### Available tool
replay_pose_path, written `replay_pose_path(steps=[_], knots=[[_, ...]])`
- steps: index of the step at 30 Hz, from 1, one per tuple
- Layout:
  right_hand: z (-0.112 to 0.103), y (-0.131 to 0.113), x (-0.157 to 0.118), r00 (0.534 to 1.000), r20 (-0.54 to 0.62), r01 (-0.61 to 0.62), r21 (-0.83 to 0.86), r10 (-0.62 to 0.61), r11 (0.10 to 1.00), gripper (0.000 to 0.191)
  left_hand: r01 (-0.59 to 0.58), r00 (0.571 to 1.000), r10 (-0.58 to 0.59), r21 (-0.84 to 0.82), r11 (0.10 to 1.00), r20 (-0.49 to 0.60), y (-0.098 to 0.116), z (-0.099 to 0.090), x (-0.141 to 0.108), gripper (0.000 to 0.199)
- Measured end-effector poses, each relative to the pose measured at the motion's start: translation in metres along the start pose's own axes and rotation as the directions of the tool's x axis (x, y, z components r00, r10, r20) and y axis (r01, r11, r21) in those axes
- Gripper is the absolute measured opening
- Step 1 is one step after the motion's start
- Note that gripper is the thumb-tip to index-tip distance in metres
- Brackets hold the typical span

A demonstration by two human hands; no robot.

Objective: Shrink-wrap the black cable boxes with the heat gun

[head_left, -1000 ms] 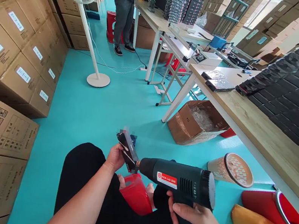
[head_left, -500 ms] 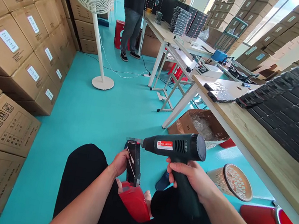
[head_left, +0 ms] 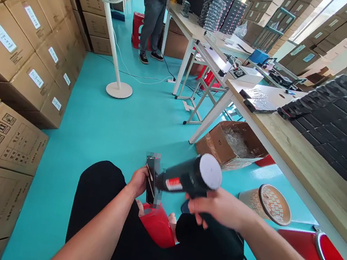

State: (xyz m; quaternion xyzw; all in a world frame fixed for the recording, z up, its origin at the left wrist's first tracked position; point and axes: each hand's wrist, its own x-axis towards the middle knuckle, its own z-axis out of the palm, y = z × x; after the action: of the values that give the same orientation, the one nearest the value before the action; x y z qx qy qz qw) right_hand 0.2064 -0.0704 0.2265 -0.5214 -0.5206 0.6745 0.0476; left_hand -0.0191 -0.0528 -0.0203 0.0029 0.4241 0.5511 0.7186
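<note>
In my left hand (head_left: pixel 139 180) is a slim black box (head_left: pixel 151 178), gripped by its left side and tilted slightly above the floor between my knees. My right hand (head_left: pixel 214 205) is wrapped round the handle of a black heat gun (head_left: pixel 188 177) with a red-and-white label. Its nozzle points left at the right side of the box, very close to it; whether they touch I cannot tell. Part of the box is blurred out. Below the box, a red seat (head_left: pixel 159 227) shows between my legs.
Cartons (head_left: pixel 2 137) are stacked along the left. A white standing fan (head_left: pixel 118 89) stands ahead, near a person in dark clothes (head_left: pixel 152 15). To the right are a wooden table (head_left: pixel 317 145) bearing black boxes, a carton of plastic film (head_left: pixel 220 144), a waste basket (head_left: pixel 248 198) and a red bucket (head_left: pixel 300 246).
The heat gun has turned and dropped a little, its nozzle moving from the top of the box down to its right side. My left hand still holds the box.
</note>
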Motion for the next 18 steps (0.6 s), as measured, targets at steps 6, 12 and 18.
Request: replay_pose_path(steps=[6, 12, 18], knots=[[0.018, 0.067, -0.043, 0.993, 0.003, -0.115, 0.151, 0.116, 0.982, 0.018, 0.062, 0.998, -0.062, -0.017, 0.998, 0.026, 0.010, 0.004, -0.008, 0.030], [0.010, 0.127, -0.026, 0.955, -0.272, 0.171, 0.827, 0.115, 0.536, 0.031, 0.299, 0.905, -0.243, -0.118, 0.947, 0.350, 0.023, 0.010, -0.023, 0.058], [0.003, 0.137, -0.004, 0.969, -0.227, 0.201, 0.954, 0.100, 0.223, 0.021, 0.224, 0.850, -0.208, 0.025, 0.974, 0.485, 0.023, 0.014, -0.028, 0.066]])
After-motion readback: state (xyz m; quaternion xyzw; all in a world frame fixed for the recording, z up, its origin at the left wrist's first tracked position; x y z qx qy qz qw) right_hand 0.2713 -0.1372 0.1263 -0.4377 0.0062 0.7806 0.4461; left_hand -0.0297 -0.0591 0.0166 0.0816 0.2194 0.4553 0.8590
